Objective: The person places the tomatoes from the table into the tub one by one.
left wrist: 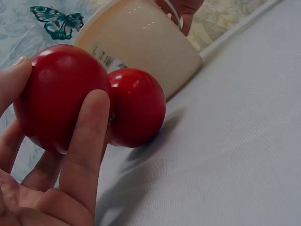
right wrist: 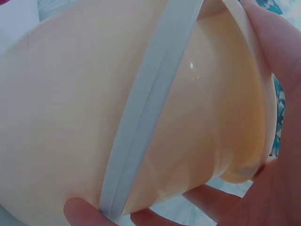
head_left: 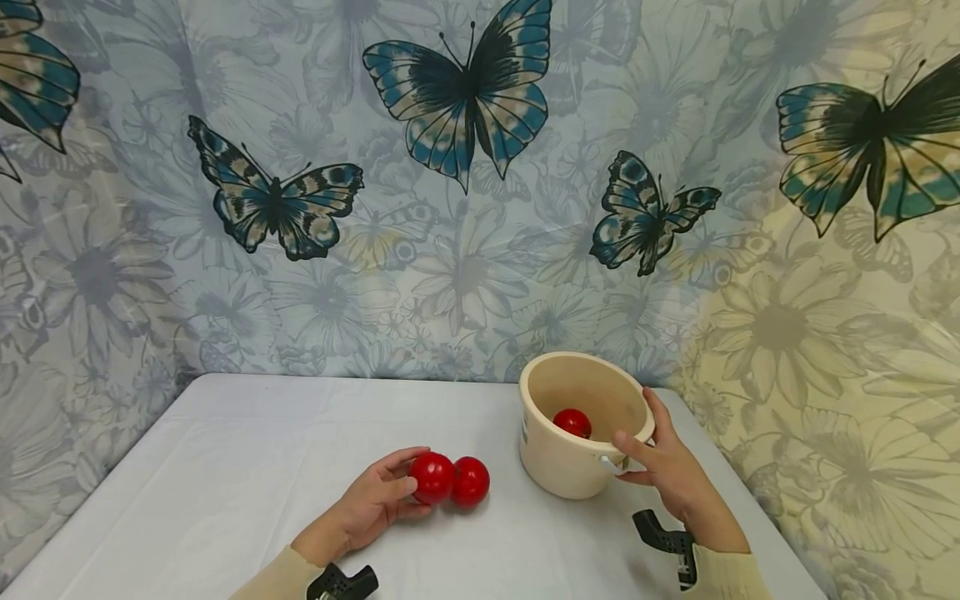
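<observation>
My left hand holds a shiny red tomato between thumb and fingers, low over the table. A second tomato sits right beside it on the cloth; in the left wrist view the held tomato partly covers this other tomato. To the right stands a cream plastic bucket, tilted somewhat. My right hand grips its rim on the right side. Inside the bucket lies another tomato. Close up, the right wrist view shows the bucket's pale handle hanging across its wall.
A white cloth covers the table. Behind it hangs a floral curtain with blue butterflies, close to the table's back edge. The bucket stands near the table's right edge.
</observation>
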A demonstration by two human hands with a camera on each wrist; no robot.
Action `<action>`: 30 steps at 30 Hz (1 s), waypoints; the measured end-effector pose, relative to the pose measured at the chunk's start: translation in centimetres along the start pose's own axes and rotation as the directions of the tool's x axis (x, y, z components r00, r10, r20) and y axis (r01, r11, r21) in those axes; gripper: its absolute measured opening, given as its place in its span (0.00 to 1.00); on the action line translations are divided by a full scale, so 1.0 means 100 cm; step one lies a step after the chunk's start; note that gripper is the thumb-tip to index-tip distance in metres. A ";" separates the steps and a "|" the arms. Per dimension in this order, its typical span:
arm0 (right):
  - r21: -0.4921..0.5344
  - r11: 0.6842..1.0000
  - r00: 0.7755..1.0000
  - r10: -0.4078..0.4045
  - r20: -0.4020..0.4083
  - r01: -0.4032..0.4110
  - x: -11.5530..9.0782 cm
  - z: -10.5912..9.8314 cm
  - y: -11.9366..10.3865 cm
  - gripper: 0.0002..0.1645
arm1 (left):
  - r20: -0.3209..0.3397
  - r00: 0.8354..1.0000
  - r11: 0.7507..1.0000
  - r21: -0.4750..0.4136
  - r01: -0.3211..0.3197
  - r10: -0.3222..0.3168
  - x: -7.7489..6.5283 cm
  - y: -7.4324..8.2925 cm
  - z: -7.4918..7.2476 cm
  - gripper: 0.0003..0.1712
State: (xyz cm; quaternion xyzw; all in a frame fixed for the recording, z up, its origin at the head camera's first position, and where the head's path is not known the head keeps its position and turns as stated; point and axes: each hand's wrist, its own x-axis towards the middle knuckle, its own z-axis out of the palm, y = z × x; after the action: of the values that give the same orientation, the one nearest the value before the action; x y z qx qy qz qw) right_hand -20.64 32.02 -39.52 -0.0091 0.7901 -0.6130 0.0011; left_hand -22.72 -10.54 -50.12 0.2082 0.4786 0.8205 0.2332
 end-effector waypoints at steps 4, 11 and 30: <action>-0.005 1.000 1.000 0.001 -0.004 -0.001 0.000 0.000 0.000 0.61 | -0.030 0.999 1.000 -0.001 -0.027 0.027 0.000 0.001 -0.001 0.26; -0.005 1.000 1.000 0.009 -0.005 -0.009 0.000 0.000 -0.001 0.61 | -0.089 0.994 0.997 -0.025 -0.071 0.068 0.000 0.006 -0.004 0.27; 0.001 1.000 1.000 0.007 0.005 -0.007 -0.001 0.000 -0.001 0.61 | -0.184 0.973 0.986 0.114 -0.122 0.142 0.014 0.052 0.007 0.30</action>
State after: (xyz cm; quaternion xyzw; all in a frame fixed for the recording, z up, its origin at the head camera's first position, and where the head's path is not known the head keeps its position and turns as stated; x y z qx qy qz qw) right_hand -20.54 32.02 -39.39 -0.0077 0.7896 -0.6135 0.0053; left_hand -24.39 -11.50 -45.00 0.1713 0.5251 0.8249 0.1202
